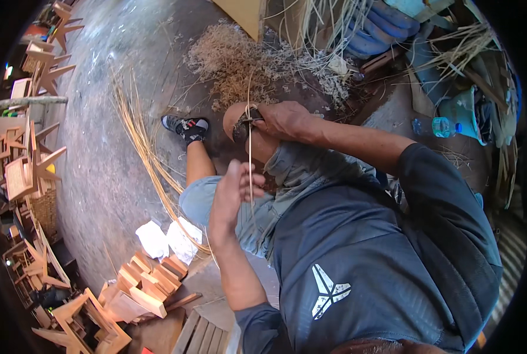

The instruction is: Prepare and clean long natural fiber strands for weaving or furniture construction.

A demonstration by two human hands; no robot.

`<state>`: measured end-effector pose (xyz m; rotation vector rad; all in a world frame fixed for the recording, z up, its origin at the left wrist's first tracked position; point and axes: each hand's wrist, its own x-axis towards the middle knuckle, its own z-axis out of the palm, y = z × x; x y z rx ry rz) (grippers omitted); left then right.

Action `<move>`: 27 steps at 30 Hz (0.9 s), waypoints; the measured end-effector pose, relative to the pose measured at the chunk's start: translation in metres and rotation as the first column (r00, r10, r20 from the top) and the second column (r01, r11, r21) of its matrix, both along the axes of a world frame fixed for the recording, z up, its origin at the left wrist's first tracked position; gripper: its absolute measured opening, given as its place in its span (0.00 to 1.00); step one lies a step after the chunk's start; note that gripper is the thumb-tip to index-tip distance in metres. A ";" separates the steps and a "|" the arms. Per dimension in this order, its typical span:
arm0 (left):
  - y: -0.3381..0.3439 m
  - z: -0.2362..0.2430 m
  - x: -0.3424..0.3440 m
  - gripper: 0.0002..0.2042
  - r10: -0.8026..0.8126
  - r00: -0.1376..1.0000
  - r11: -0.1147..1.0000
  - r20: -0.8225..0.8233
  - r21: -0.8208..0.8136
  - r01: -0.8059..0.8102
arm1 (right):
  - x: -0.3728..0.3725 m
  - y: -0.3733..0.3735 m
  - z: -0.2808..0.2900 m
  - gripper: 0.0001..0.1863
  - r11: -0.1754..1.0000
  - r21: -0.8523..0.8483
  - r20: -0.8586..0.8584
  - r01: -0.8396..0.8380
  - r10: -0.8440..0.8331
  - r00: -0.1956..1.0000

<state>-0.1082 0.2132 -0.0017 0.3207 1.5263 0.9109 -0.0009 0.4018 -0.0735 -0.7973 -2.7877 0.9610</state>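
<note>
Pinching down at the knee, R hand [284, 121] is clamped on a thin strip [250, 144] where it crosses a dark pad [239, 128] on the leg. Palm & most fingertips are hidden from above, so can't tell if a small blade is tucked in there too; there's a dark bit by the thumb, too small to make out. L hand [235, 187] is lower down, fingers apart & a bit blurred, w/ the strip running across them; can't tell if they press on it. Strip's lower end gets lost against the shorts [254, 227].

Strip itself: pale, narrow, approx. straight & taut-looking b/w the hands, w/ a small light curl just above the pad & a thinner, browner tip sticking out past the knee. It's over the lap, well off the floor.

Bundle of long tan strips [151, 168] lies on the floor to the L, bent round at its near end, partly behind the leg. Heap of shavings [231, 56] is beyond the knee. Two white sheets [184, 239] sit near some wood blocks [151, 283]. Wooden furniture parts [33, 171] along the far L are cut off by the dark rim. On the R, a clear bottle [446, 127] is next to a pale-blue bucket [461, 115], contents hard to ID.
</note>
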 end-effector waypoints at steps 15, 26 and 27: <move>0.032 -0.095 0.004 0.16 0.091 0.744 0.993 -0.662 0.120 -0.015 | -0.007 -0.017 -0.030 0.17 0.992 -0.022 0.051 -0.123 0.124 0.991; -0.169 -0.010 0.075 0.14 0.185 0.933 0.961 -0.308 -0.141 -0.237 | -0.024 0.007 -0.015 0.20 0.986 -0.164 0.158 -0.014 0.040 0.987; -0.155 -0.013 0.069 0.14 0.129 0.906 0.982 -0.402 -0.075 -0.173 | -0.024 0.012 -0.011 0.20 0.987 -0.162 0.158 -0.018 0.044 0.986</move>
